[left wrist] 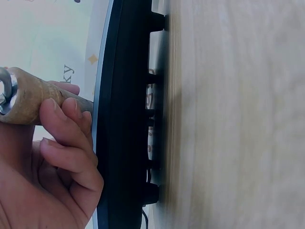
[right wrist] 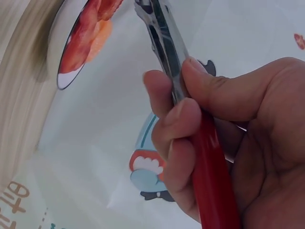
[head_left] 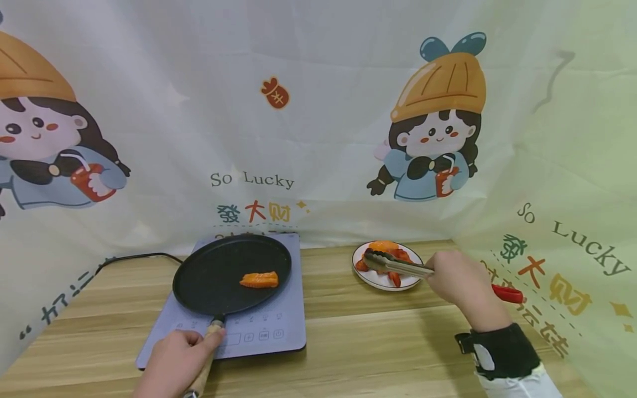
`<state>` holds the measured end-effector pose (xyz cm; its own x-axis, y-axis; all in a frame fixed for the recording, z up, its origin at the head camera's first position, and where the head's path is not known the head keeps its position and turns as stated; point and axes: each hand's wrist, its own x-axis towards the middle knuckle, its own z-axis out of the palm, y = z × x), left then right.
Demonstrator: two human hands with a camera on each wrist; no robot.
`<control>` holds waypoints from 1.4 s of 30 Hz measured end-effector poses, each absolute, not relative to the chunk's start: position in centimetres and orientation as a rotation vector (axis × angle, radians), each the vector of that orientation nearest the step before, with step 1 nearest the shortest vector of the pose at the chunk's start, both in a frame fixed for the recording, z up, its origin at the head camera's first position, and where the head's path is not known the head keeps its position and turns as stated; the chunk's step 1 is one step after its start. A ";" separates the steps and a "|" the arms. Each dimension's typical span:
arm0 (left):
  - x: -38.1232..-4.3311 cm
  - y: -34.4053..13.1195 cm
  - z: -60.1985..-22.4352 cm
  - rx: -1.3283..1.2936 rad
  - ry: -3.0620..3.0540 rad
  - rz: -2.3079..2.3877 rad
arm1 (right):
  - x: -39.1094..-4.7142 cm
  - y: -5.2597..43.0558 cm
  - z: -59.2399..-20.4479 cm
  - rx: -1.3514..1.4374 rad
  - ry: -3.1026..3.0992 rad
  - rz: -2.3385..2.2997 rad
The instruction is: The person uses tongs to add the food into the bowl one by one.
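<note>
With thumb and fingers, my left hand (head_left: 176,359) grips the wooden handle (left wrist: 31,98) of a flat black frying pan (head_left: 214,276). One orange piece of food (head_left: 260,279), perhaps marinated meat, lies on the pan's right side. My right hand (head_left: 458,279) holds metal tongs (right wrist: 212,176) by their red handles, fingers curled round them. The tong tips are over a white dark-rimmed plate (head_left: 370,281), at the orange and red food pieces (head_left: 385,247) on it. Whether the tips pinch a piece, I cannot tell.
Under the pan is a flat induction cooker (head_left: 291,331) with touch controls, its black cord (head_left: 144,255) running left. Everything stands on a wood-grain table (head_left: 358,354). A printed cloth (head_left: 328,121) hangs behind and along both sides, close beyond the plate.
</note>
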<state>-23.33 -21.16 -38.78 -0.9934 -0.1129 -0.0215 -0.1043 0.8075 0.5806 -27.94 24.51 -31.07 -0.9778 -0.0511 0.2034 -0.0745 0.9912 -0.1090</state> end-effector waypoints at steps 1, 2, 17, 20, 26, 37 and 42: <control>-23.3 -21.1 -38.8 0.176 -2.973 -0.953 | -28.0 24.4 -31.1 0.099 -2.922 0.168; -23.3 -21.1 -38.8 0.177 -2.971 -0.950 | -28.0 24.2 -31.0 0.109 -2.909 0.166; -23.5 -21.5 -39.2 0.175 -2.979 -0.958 | -28.4 19.5 -30.4 0.207 -2.824 0.278; -23.5 -21.5 -39.2 0.172 -2.981 -0.954 | -28.7 18.1 -30.0 0.265 -2.795 0.319; -23.6 -21.2 -38.8 0.174 -2.970 -0.967 | -30.2 15.5 -28.8 0.416 -2.737 0.235; -23.5 -21.2 -38.7 0.179 -2.973 -0.974 | -32.0 12.3 -28.8 0.538 -2.718 0.109; -23.4 -21.2 -38.8 0.173 -2.978 -0.970 | -32.4 11.5 -29.7 0.541 -2.738 0.106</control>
